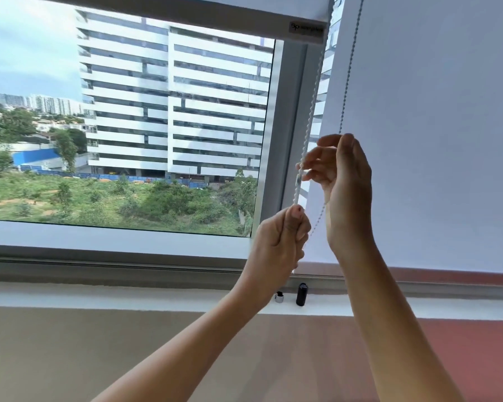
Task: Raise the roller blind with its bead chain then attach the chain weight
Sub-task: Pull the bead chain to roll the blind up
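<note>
A white bead chain (310, 123) hangs in two strands between the two roller blinds. My left hand (279, 239) is a fist closed around the left strand, low down. My right hand (340, 181) is higher, its fingertips pinching the chain where the right strand (349, 65) comes down. The left blind's bottom bar (163, 18) is high near the top of the window. The right blind (436, 126) hangs down to just above the sill. A black cylindrical chain weight (301, 294) stands upright on the sill, with a small silver cap (279, 297) beside it.
The white window sill (128, 297) runs across below the grey window frame (285, 126). Through the glass I see a tall building and greenery. A beige wall lies below the sill, reddish at the right.
</note>
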{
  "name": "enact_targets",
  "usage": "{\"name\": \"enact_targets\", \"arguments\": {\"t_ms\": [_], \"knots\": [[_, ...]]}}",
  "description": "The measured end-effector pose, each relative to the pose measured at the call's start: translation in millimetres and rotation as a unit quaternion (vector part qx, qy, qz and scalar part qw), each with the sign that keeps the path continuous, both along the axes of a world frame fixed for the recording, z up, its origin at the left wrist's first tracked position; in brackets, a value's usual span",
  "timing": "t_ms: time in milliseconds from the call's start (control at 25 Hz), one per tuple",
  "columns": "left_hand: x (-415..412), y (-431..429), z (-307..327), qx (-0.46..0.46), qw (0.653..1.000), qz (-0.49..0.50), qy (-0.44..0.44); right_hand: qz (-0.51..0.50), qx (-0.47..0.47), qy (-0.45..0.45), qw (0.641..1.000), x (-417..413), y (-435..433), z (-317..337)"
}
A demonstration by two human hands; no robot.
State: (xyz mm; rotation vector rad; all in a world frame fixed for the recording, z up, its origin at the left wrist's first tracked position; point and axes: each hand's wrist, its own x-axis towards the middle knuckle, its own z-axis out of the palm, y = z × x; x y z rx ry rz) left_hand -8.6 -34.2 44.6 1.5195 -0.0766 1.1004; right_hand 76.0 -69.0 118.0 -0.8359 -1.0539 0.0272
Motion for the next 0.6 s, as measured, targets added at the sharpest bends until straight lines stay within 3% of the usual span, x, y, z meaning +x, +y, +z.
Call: {"name": "enact_targets", "arguments": {"t_ms": [320, 600], "knots": [[9, -8, -2, 0.014, 0.999, 0.010, 0.032, 0.186, -0.023, -0.013, 0.982, -11, -14, 60], [13, -2, 3, 0.012, 0.998, 0.000, 0.056, 0.064, 0.071, -0.024, 0.995, -21, -2, 56]]}}
